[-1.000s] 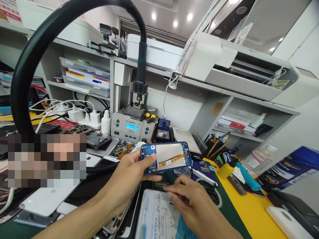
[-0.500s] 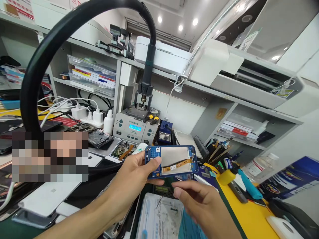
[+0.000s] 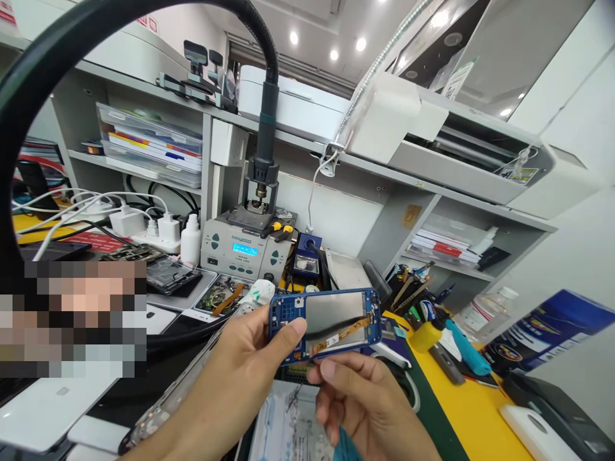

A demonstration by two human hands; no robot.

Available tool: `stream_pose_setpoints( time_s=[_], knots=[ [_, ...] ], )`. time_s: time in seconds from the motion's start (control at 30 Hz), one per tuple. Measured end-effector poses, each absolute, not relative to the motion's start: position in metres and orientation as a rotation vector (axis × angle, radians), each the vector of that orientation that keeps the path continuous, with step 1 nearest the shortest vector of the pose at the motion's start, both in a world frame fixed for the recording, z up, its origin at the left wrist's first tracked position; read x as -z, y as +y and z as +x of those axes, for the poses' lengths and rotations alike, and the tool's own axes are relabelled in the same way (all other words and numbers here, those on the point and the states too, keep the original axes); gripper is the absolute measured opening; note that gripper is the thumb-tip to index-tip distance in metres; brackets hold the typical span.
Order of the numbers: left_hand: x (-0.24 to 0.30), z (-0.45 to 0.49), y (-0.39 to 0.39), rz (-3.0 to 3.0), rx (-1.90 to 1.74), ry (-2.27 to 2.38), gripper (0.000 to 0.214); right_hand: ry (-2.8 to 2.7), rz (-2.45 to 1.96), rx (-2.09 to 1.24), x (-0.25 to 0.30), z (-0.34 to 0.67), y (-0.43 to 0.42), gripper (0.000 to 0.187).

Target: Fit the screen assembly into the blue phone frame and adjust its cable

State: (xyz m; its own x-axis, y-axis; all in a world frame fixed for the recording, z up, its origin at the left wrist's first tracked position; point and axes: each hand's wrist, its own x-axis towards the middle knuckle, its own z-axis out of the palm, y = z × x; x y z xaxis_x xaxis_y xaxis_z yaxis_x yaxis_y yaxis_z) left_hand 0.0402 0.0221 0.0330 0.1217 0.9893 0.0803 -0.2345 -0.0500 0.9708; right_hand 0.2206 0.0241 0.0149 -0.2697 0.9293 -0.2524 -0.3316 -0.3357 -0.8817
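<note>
My left hand [image 3: 262, 342] grips the left end of a blue phone frame [image 3: 289, 310], its thumb on the inner side. The frame is tilted up so its inside faces me. A silvery plate fills its middle, and an orange flex cable [image 3: 353, 329] runs aslant across it toward the right end. Just below the frame's lower edge is my right hand [image 3: 358, 397], thumb and forefinger pinched together. Whatever those fingertips hold, if anything, is too small to make out. Under the hands lies a light tray or case [image 3: 278, 410] with a blue part beside it.
A hot-air station [image 3: 245, 250] with a thick black hose stands behind the hands. Several phones and a white phone back [image 3: 52, 397] lie at left. On the right are a yellow bottle [image 3: 425, 336], tweezers in a holder, a clear bottle [image 3: 487, 314] and a blue box [image 3: 548, 326].
My right hand has moved up and left to the frame's lower edge, its fingers closing into a pinch. The flex cable's lower left end now sits lower. The view has shifted slightly right.
</note>
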Motion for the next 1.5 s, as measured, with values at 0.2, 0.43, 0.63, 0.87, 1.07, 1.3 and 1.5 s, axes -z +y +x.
stream_pose_setpoints(
  time_s=[0.2, 0.43, 0.63, 0.87, 1.07, 1.3, 1.5],
  knots=[
    [-0.031, 0.040, 0.020, 1.227, -1.248, 0.970, 0.042, -0.899, -0.987, -1.775, -0.014, 0.221, 0.023, 0.037],
    [-0.031, 0.041, 0.019, 1.209, -1.251, 0.966, 0.040, -0.908, -1.014, -1.773, -0.019, 0.222, 0.021, 0.037],
    [-0.031, 0.043, 0.019, 1.193, -1.264, 0.930, 0.038, -0.911, -1.027, -1.756, -0.024, 0.221, 0.019, 0.032],
    [-0.029, 0.042, 0.019, 1.146, -1.261, 0.907, 0.033, -0.889, -1.027, -1.741, -0.019, 0.221, 0.019, 0.036],
    [-0.034, 0.045, 0.019, 1.039, -1.281, 0.892, 0.029, -0.884, -1.054, -1.724, -0.024, 0.221, 0.018, 0.036],
    [-0.034, 0.045, 0.021, 0.823, -1.208, 0.871, 0.036, -0.929, -1.071, -1.674, -0.035, 0.220, 0.013, 0.036],
    [-0.036, 0.044, 0.021, 0.718, -1.169, 0.832, 0.034, -1.033, -1.070, -1.577, -0.030, 0.222, 0.012, 0.038]
  ],
)
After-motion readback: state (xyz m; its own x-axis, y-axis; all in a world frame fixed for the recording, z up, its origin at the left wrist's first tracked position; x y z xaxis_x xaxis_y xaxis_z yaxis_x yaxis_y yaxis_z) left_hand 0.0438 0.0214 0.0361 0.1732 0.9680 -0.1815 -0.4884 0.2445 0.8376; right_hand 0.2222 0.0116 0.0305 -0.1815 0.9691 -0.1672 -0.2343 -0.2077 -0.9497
